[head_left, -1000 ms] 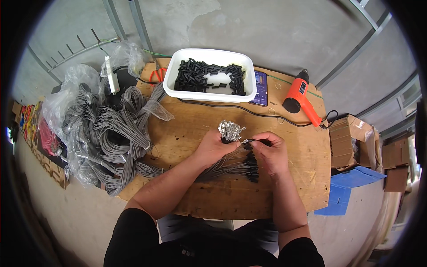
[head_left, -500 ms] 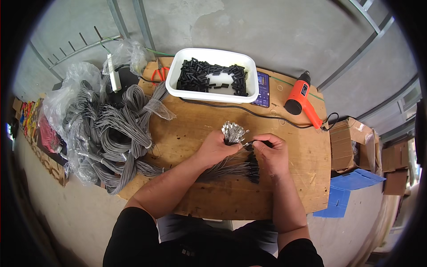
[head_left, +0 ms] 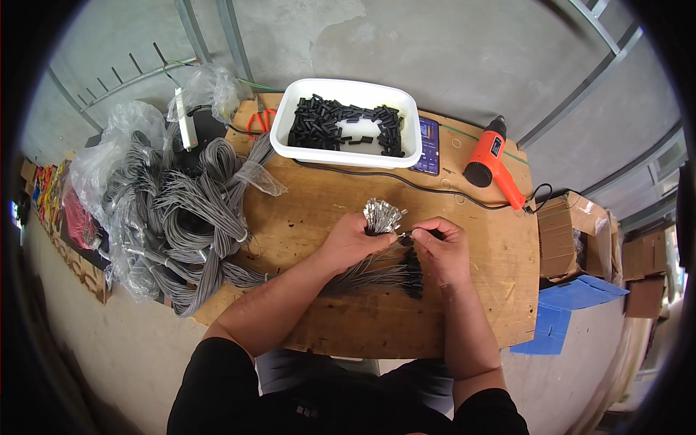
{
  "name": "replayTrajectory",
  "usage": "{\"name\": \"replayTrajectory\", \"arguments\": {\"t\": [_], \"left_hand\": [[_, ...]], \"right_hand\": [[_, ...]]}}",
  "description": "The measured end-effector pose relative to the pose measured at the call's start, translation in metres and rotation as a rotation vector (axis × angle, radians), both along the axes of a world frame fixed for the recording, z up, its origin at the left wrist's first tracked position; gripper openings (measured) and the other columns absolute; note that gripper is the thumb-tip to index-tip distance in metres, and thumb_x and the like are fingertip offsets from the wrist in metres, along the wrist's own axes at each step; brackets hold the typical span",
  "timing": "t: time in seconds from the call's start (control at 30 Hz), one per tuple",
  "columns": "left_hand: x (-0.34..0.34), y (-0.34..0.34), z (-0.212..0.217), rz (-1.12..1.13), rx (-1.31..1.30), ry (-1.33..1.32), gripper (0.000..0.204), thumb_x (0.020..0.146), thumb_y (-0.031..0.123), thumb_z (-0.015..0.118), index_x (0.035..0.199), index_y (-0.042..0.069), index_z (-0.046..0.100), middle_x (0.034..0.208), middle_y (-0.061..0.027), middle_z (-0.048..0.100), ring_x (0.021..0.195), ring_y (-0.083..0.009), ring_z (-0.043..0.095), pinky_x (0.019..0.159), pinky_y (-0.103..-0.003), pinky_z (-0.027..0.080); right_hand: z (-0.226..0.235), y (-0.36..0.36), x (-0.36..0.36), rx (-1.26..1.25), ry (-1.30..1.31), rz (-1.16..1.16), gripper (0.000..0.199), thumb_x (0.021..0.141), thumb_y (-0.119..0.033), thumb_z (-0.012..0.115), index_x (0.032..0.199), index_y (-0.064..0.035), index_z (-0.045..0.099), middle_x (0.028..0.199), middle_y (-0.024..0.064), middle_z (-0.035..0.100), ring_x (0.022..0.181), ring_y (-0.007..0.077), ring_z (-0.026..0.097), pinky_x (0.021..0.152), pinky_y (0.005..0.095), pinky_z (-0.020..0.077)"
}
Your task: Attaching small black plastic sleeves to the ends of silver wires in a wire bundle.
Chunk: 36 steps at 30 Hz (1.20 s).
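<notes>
Little has been moved since the earlier frames: a bundle of grey wires (head_left: 380,217) with metal ends is kept clasped in the left hand (head_left: 353,243) over the wooden table (head_left: 312,210), while one small black sleeve (head_left: 406,235) is pinched by the right hand (head_left: 442,250) fingers.

Both forearms come up from the lower edge and angle toward each other, bare from the black sleeves down. The left hand (head_left: 353,241) is closed into a fist, knuckles up, thumb side turned toward the right hand. The right hand (head_left: 440,250) sits just beside it, fingers curled and pinched together at the tips, which nearly meet the left fist's thumb.
</notes>
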State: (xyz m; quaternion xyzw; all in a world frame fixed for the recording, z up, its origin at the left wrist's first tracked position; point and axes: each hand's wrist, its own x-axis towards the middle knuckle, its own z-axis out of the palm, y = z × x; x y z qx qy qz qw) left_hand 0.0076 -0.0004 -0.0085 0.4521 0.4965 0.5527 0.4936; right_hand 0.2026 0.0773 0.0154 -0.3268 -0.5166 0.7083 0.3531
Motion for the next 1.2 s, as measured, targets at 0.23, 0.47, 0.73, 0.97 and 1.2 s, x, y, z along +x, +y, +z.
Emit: {"name": "replayTrajectory", "arguments": {"t": [0.23,0.47,0.73,0.97,1.2], "left_hand": [[-0.004,0.001,-0.005,-0.050,-0.074,-0.059,0.008,0.089,0.007,0.072,0.090,0.003,0.066,0.077,0.0038,0.061,0.070,-0.0044,0.054,0.061,-0.023,0.044],[-0.001,-0.002,0.000,-0.001,-0.049,0.013,0.007,0.088,0.006,0.072,0.090,0.002,0.066,0.079,0.0057,0.059,0.071,-0.0031,0.050,0.062,-0.023,0.043],[0.002,-0.003,0.004,-0.009,-0.026,-0.046,0.011,0.088,0.011,0.073,0.088,0.001,0.068,0.078,0.0051,0.061,0.072,-0.0031,0.050,0.062,-0.025,0.044],[0.000,-0.003,0.002,-0.008,-0.038,-0.027,0.010,0.088,0.010,0.073,0.089,0.000,0.069,0.079,0.0045,0.063,0.073,-0.0032,0.052,0.063,-0.025,0.045],[0.001,-0.002,-0.003,-0.005,0.000,-0.023,0.012,0.087,0.010,0.074,0.090,0.000,0.069,0.077,0.0029,0.064,0.073,-0.0039,0.053,0.064,-0.025,0.046]], "right_hand": [[-0.004,0.006,0.004,-0.049,0.049,-0.001,0.009,0.092,-0.003,0.067,0.099,0.0014,0.067,0.081,0.0067,0.069,0.055,0.0036,0.045,0.046,0.0170,0.0312],[0.000,0.015,0.009,-0.350,0.165,0.121,0.017,0.096,-0.014,0.063,0.104,0.0014,0.063,0.083,0.0090,0.069,0.056,0.0069,0.045,0.044,0.0172,0.0301],[-0.003,0.013,0.010,-0.419,0.157,0.205,0.017,0.096,-0.017,0.066,0.100,-0.0001,0.063,0.083,0.0080,0.067,0.057,0.0069,0.044,0.044,0.0174,0.0305],[-0.002,0.011,0.009,-0.417,0.150,0.210,0.017,0.095,-0.016,0.066,0.100,0.0004,0.063,0.084,0.0084,0.067,0.058,0.0069,0.044,0.044,0.0173,0.0304],[-0.004,0.010,0.007,-0.376,0.123,0.225,0.016,0.095,-0.014,0.066,0.102,0.0010,0.064,0.084,0.0085,0.068,0.059,0.0071,0.046,0.045,0.0174,0.0306]]}}
